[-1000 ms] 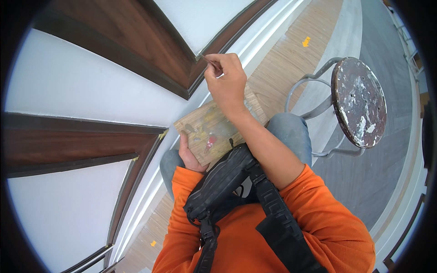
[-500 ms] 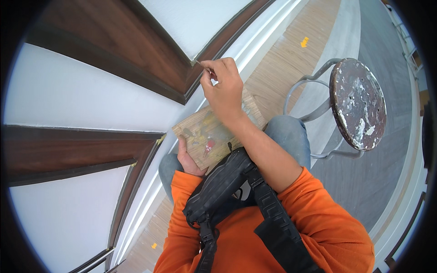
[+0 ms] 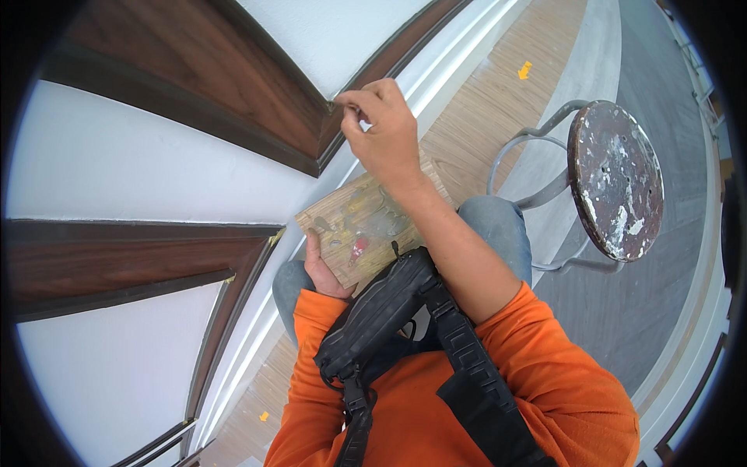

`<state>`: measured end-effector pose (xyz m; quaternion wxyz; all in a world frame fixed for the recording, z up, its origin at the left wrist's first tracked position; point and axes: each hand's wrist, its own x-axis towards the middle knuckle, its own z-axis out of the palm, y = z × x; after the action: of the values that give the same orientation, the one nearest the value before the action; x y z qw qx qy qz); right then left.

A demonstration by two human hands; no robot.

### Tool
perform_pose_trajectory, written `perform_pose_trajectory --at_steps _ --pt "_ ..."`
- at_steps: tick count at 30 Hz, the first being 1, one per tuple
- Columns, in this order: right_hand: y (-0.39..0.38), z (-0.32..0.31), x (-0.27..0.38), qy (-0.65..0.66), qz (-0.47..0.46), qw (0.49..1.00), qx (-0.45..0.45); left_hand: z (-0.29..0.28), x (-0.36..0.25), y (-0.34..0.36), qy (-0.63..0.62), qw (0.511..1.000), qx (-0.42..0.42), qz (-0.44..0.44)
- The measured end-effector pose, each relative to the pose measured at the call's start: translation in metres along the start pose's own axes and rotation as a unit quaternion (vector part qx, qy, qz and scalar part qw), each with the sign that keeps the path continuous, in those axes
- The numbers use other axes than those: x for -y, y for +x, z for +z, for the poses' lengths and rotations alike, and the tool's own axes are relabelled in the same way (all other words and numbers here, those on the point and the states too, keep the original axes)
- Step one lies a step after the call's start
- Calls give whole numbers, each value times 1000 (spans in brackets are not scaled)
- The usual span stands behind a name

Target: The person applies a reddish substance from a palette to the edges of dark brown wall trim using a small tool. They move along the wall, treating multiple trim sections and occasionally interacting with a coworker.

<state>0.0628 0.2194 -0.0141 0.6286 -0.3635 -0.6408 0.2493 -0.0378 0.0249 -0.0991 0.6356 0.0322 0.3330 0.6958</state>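
Left hand (image 3: 328, 277): centre of the frame, closed on the edge of a board; thumb laid over the upper face, remaining fingers hidden beneath.

Board (image 3: 331, 253): centre of the frame, flat, wood-grained, smeared with grey and yellowish patches and one red spot; partly covered by the right forearm and the bag.

Right hand (image 3: 385, 134): upper centre, thumb and fingertips drawn together, pinching a thin tool (image 3: 364, 122) mostly hidden by the fingers; its kind cannot be told. Fingertips at the lower corner of the upper brown trim; whether they touch it cannot be told.

Upper brown trim (image 3: 214, 74): upper left, dark-edged, meeting at a corner near the right hand.

Lower brown trim (image 3: 128, 265): left side, yellowish residue at its corners.

White panels (image 3: 156, 152): left and upper left, between and beside the trim.

Bag (image 3: 377, 315): lower centre, black, strapped across an orange top (image 3: 420, 397).

Stool (image 3: 618, 179): right side, round brown seat with white splotches, grey metal legs.

Arrow markers (image 3: 524, 71): two, orange-yellow, on the floor, upper right of centre and lower left.
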Motion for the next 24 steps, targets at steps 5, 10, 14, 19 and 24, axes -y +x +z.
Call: perform_pose_trajectory --at_steps 5,10,14,19,24 --pt "-4 -6 1 -31 0 999 -6 0 0 0 4 1000 -4 0" --pt "-12 1 -1 -6 -9 1000 -24 4 0 0 -3 1000 8 -11" --pt "-25 5 -6 3 -15 1000 -6 0 -1 1 2 1000 10 -10" --pt "-22 7 -4 47 12 999 -10 0 0 1 -2 1000 14 -7" --pt "-33 10 5 77 103 991 -38 2 -1 -2 7 1000 -7 -8"
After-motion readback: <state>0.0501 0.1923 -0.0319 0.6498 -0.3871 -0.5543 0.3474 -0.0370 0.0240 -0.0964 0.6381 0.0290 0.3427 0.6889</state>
